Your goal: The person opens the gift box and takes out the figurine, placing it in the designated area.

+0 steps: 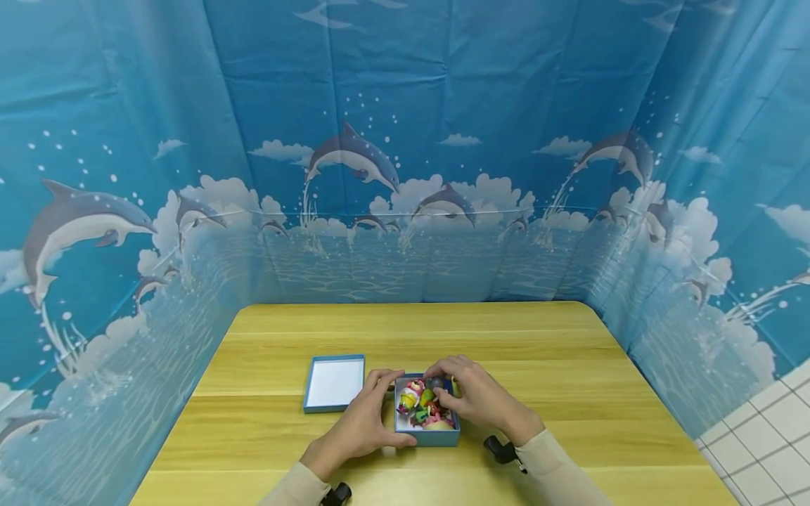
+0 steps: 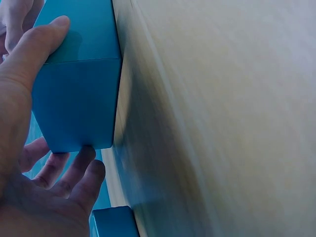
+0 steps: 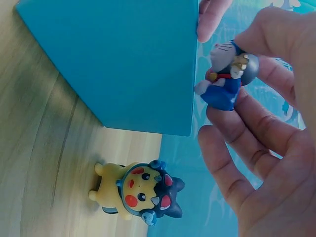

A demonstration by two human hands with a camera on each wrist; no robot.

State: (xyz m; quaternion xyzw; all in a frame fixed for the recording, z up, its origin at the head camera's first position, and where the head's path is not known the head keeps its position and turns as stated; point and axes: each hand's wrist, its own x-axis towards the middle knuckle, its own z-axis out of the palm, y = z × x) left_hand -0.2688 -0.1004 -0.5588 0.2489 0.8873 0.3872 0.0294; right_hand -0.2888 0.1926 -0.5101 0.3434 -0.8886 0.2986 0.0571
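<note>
A blue box (image 1: pixel 427 438) stands on the table, with several small colourful figurines (image 1: pixel 414 402) inside. My left hand (image 1: pixel 363 422) grips the box from its left, thumb on the near wall and fingertips at the far wall. Between the thumb and fingers of my right hand (image 3: pixel 269 113) is a small blue-and-white cat figurine (image 3: pixel 224 94), held at the box's rim; part of it is covered by the thumb. A yellow figurine in a dark hooded cap (image 3: pixel 138 190) stands on the table just past the box, mostly hidden by my right hand in the head view.
Left of the box lies a shallow blue lid (image 1: pixel 335 383), its white inside facing up. Everything rests on a yellow wood-grain table (image 1: pixel 538 337). A dolphin-printed curtain (image 1: pixel 405 260) hangs around the table's back and sides.
</note>
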